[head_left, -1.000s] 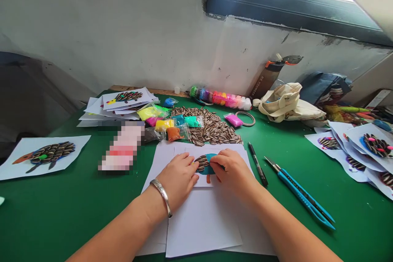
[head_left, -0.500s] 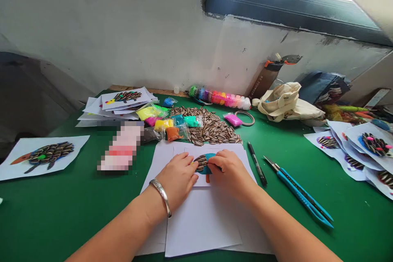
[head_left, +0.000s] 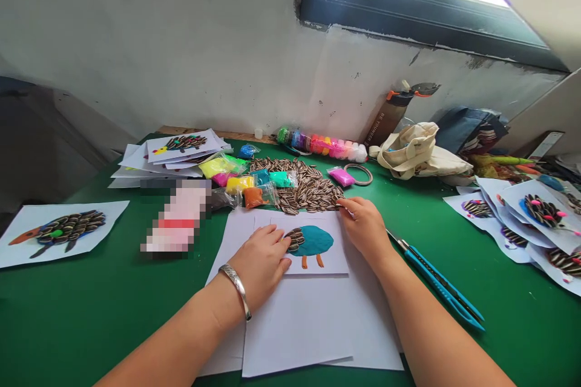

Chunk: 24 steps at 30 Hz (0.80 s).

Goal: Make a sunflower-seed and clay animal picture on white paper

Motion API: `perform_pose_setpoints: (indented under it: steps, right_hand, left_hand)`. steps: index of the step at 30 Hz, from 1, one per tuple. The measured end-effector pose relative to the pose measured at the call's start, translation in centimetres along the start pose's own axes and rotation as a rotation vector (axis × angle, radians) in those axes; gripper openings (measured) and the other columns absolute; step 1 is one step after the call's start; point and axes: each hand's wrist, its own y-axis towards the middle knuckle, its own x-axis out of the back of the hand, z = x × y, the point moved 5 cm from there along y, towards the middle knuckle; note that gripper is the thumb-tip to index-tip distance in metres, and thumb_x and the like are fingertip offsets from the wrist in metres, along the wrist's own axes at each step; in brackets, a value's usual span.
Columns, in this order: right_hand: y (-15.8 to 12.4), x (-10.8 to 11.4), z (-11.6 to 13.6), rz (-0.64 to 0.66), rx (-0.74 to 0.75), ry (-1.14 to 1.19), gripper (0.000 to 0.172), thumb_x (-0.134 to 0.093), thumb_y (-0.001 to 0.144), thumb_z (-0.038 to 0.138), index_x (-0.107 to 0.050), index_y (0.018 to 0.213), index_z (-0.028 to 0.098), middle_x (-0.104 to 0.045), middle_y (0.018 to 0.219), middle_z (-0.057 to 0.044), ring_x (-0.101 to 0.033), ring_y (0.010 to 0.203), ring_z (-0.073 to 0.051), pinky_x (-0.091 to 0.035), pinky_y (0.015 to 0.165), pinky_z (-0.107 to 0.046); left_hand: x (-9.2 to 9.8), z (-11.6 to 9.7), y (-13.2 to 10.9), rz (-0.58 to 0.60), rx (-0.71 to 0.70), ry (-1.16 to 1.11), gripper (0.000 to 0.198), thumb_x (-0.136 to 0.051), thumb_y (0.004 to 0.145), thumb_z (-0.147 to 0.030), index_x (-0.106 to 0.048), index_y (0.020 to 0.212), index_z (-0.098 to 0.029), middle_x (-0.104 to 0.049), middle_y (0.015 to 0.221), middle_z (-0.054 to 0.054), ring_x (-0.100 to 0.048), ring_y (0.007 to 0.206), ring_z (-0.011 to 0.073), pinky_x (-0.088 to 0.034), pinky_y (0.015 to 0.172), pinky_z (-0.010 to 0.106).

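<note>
On the green table under a window, the open left hand presses the paper card with its blue clay shape; the pinched right hand nears the sunflower seeds, holding anything or not unclear.

Left hand is resting on white card, fingers touching seed rows on blue clay shape. Right hand is hovering at card's top edge, just beside sunflower seed pile; blue utility knife is lying right of it.
</note>
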Motion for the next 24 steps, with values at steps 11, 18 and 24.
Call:
perform_pose_setpoints:
  steps: [11,18,24]
  right_hand:
    - [0.0,-0.8,0.4,0.078,0.045,-0.150,0.022,-0.049,0.087,0.016,-0.069,0.095,0.018,-0.065,0.089,-0.009,-0.054,0.087,-0.022,-0.037,0.076,-0.031]
    - [-0.4,-1.1,1.1,0.118,0.034,-0.337,0.015,-0.048,0.091,0.021,-0.063,0.092,0.019,-0.060,0.089,-0.007,-0.048,0.084,-0.022,-0.031,0.071,-0.030]
    - [-0.5,-0.5,1.9,0.085,0.051,-0.404,0.015,-0.047,0.091,0.018,-0.062,0.091,0.019,-0.060,0.089,-0.007,-0.048,0.085,-0.022,-0.030,0.069,-0.031]
  left_hand:
    - [0.2,-0.1,0.0,0.000,-0.002,-0.011,0.022,-0.055,0.083,-0.016,-0.065,0.102,-0.013,-0.066,0.108,0.012,-0.057,0.107,0.0291,-0.046,0.096,0.044]
    - [0.3,-0.2,0.1,0.041,0.017,-0.012,0.021,-0.055,0.084,-0.016,-0.065,0.101,-0.012,-0.065,0.110,0.013,-0.056,0.108,0.0300,-0.045,0.096,0.046]
    - [0.2,-0.2,0.0,0.044,0.018,-0.017,0.021,-0.055,0.084,-0.016,-0.065,0.103,-0.011,-0.065,0.110,0.014,-0.055,0.109,0.0306,-0.045,0.096,0.047]
